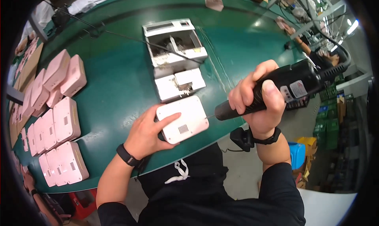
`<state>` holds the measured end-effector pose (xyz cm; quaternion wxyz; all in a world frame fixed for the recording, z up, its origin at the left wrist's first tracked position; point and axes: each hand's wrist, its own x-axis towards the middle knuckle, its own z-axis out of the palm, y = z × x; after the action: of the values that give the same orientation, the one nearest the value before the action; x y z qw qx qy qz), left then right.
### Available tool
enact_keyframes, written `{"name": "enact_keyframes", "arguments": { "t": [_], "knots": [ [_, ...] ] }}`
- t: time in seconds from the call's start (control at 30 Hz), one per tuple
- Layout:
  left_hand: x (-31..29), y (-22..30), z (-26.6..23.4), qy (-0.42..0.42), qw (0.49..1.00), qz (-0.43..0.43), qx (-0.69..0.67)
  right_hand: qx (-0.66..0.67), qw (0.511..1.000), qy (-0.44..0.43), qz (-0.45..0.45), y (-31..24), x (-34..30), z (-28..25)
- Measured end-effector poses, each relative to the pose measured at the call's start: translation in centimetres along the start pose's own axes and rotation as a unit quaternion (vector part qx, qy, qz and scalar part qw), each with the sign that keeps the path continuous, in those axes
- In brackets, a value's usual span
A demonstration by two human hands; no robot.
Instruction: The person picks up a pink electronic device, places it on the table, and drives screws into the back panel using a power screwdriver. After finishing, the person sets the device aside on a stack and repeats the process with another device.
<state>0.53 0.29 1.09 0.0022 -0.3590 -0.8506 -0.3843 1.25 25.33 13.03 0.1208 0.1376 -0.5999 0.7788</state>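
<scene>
Your right hand (258, 97) clenches the black screwdriver (290, 83), bit (211, 116) pointing left, perhaps touching the pale case (187, 117) your left hand (147, 130) grasps.

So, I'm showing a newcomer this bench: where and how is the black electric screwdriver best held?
Probably the black electric screwdriver is best wrapped round its thick cylindrical middle, from the person's right, as the right hand has it: the slim bit points left toward the white housing, and the cord leaves the rear end, clear of the palm.
</scene>
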Motion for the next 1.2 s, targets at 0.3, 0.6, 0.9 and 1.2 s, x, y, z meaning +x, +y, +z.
{"name": "enact_keyframes", "arguments": {
  "t": [0.3, 0.6, 0.9, 1.2],
  "knots": [
    [0.5, 0.2, 0.6, 0.005, 1.000, 0.002, 0.021, -0.035, 0.999, -0.001, -0.017, 0.9, -3.1, -1.7],
    [0.2, -0.1, 0.2, 0.019, 1.000, 0.011, 0.011, 0.004, 1.000, 0.011, -0.001, 2.8, -3.7, -1.6],
    [0.0, -0.2, 0.1, 0.004, 1.000, 0.003, 0.011, -0.025, 0.999, -0.047, 0.004, 1.1, -0.7, -0.5],
    [-0.3, 0.0, 0.3, 0.000, 1.000, -0.004, 0.006, -0.066, 0.995, -0.036, -0.064, 2.6, 5.8, 3.2]
  ]
}}
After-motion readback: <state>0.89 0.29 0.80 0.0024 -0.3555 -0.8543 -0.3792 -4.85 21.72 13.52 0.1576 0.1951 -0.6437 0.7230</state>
